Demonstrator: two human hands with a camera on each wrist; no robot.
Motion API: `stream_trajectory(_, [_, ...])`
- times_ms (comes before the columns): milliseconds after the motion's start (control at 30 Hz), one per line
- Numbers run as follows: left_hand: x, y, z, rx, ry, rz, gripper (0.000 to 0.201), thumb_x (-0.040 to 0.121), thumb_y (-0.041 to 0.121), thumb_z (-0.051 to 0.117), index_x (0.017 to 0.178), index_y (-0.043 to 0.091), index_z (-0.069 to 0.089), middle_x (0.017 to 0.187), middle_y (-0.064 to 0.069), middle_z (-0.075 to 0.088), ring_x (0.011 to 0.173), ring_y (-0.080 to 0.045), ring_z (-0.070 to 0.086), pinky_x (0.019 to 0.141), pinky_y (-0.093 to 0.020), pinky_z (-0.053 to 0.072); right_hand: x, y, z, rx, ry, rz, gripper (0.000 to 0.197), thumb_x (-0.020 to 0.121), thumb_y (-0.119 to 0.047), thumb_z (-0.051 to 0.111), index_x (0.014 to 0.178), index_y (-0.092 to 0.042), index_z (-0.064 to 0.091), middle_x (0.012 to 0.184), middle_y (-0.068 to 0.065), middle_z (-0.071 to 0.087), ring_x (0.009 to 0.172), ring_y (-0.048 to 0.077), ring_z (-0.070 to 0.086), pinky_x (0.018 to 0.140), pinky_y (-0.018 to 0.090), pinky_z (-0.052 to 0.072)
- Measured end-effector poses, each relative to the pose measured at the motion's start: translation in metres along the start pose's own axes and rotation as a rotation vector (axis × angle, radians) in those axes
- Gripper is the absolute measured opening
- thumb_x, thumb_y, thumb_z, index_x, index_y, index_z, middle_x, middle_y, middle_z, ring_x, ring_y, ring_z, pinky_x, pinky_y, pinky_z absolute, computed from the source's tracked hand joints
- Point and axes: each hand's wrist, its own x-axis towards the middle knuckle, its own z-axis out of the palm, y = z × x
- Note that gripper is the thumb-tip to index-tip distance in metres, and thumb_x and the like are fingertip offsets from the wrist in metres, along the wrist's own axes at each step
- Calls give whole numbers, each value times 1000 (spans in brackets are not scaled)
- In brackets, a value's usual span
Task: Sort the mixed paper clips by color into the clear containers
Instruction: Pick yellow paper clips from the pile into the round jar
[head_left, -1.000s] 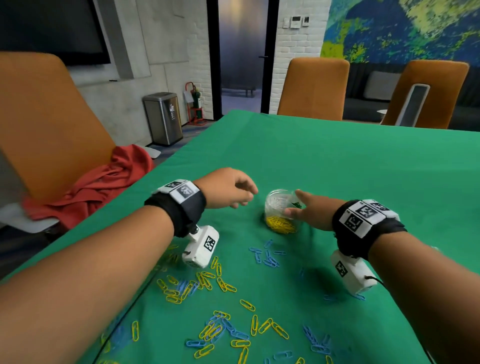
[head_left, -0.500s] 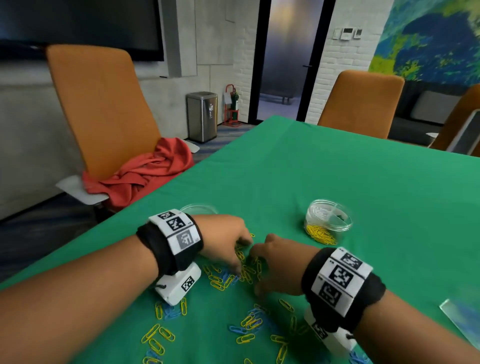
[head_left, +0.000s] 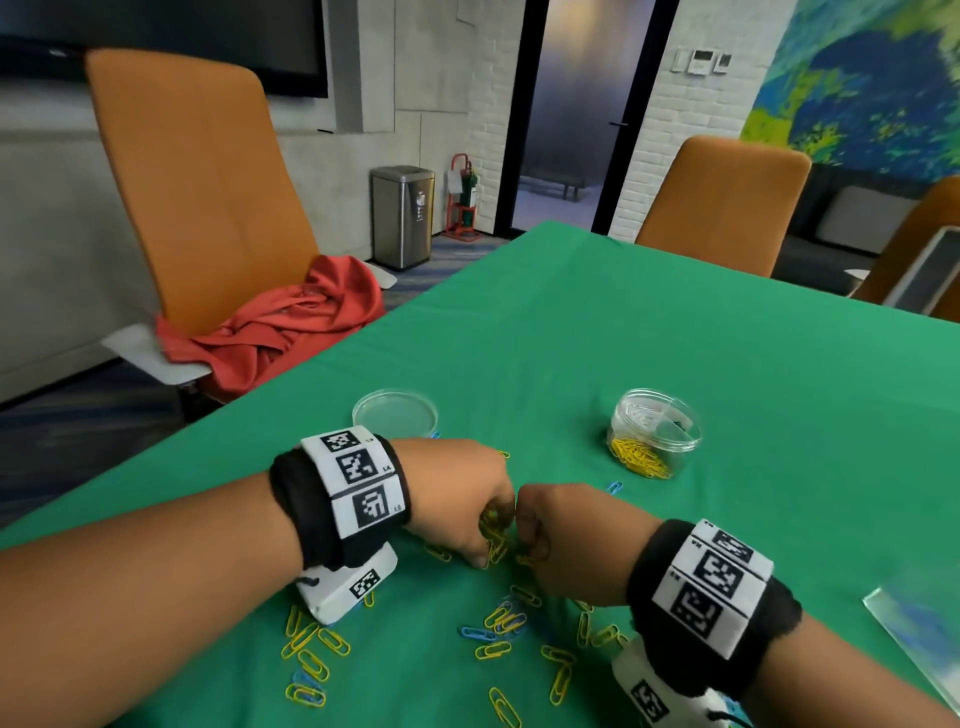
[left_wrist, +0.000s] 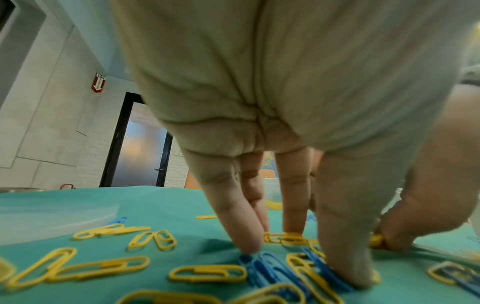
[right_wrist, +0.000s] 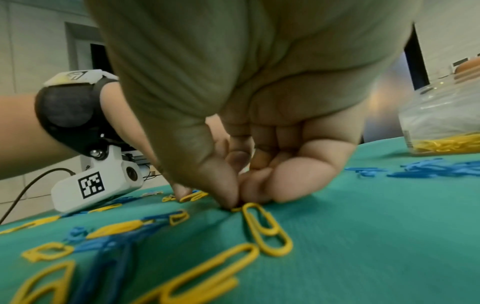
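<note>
Yellow and blue paper clips (head_left: 498, 631) lie scattered on the green cloth. A clear jar (head_left: 652, 434) holding yellow clips stands at the middle right, open at the top. My left hand (head_left: 480, 540) reaches down into the pile. Its straight fingers (left_wrist: 345, 257) press on blue and yellow clips, and its thumb (left_wrist: 405, 232) touches a yellow clip. My right hand (head_left: 530, 545) is right beside it with its fingers curled. Its thumb and forefinger (right_wrist: 235, 200) pinch the end of a yellow paper clip (right_wrist: 265, 228) that lies on the cloth.
A shallow clear dish or lid (head_left: 395, 413) sits beyond my left wrist. A clear flat piece (head_left: 914, 634) lies at the right edge. Orange chairs (head_left: 202, 197) stand around the table, one with a red cloth (head_left: 280, 322) on it. The table's left edge is close.
Both hands came back from the jar to the clip pile. In the last half second they drew together, and the right hand closed on a yellow clip.
</note>
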Motion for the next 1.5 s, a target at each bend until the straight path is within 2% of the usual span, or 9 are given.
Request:
stream_trajectory(133, [-2, 4, -1, 30, -4, 45, 32, 85, 33, 70, 117, 33, 70, 96, 8, 66, 87, -18, 61, 72, -27, 47, -2, 8, -1, -7, 16, 29, 20, 75, -21, 63, 88, -30, 52, 79, -8, 56, 77, 20, 53, 65, 26, 45])
stream_trajectory(433, [-1, 0, -5, -136, 19, -28, 15, 84, 31, 72, 99, 27, 75, 88, 12, 74, 74, -5, 62, 70, -22, 49, 1, 105, -67, 137, 569, 242, 11, 78, -12, 63, 74, -23, 61, 64, -12, 57, 63, 18, 55, 58, 22, 36])
stream_trajectory(600, [11, -23, -11, -574, 83, -119, 4, 82, 22, 79, 85, 25, 77, 72, 14, 72, 62, 4, 57, 60, -15, 47, 13, 141, -75, 75, 541, 283, 9, 81, -18, 71, 77, -27, 70, 68, -10, 61, 70, 16, 57, 67, 20, 36])
stream_trajectory(833, [30, -24, -22, -1266, 31, -241, 5, 89, 7, 70, 92, 10, 73, 72, -1, 70, 60, -8, 63, 46, -16, 46, 13, 149, -62, 72, 579, 269, 18, 86, -28, 69, 104, -27, 74, 103, -2, 72, 93, 19, 65, 83, 26, 48])
stream_trajectory(933, [47, -18, -33, -1326, 26, -251, 6, 90, 6, 68, 94, 9, 71, 71, -2, 69, 60, -8, 64, 45, -16, 47, 5, 158, -63, 160, 382, 314, 71, 84, -47, 70, 145, -20, 43, 148, 5, 46, 133, 22, 46, 109, 32, 34])
stream_trajectory(1033, [74, -4, -47, -1291, 95, -218, 4, 91, 7, 68, 92, 9, 71, 71, -2, 68, 59, -7, 63, 47, -15, 49, 4, 163, -58, 181, 174, 369, 89, 89, -50, 61, 156, -15, 14, 161, 5, 20, 146, 21, 26, 115, 28, 20])
stream_trajectory(1267, [149, 43, -77, -865, 366, -48, 6, 88, 11, 72, 92, 11, 76, 78, -8, 72, 67, -19, 67, 61, -24, 56, 11, 164, -57, 145, 166, 372, 85, 94, -45, 57, 156, -9, 9, 164, 3, 8, 148, 17, 18, 117, 28, 16])
stream_trajectory(1367, [162, 56, -82, -252, 303, -24, 16, 88, 24, 69, 101, 26, 79, 95, 4, 77, 85, -16, 68, 68, -21, 44, 12, 160, -63, 102, 152, 388, 78, 95, -43, 56, 152, -4, 20, 160, 8, 22, 145, 23, 27, 115, 34, 25])
stream_trajectory(1500, [167, 58, -79, -92, 162, 1, 27, 93, 20, 59, 113, 30, 75, 107, 8, 74, 90, -19, 64, 74, -26, 47, 13, 161, -63, 101, 139, 385, 81, 96, -43, 56, 154, -5, 14, 163, 6, 13, 147, 22, 22, 116, 32, 22])
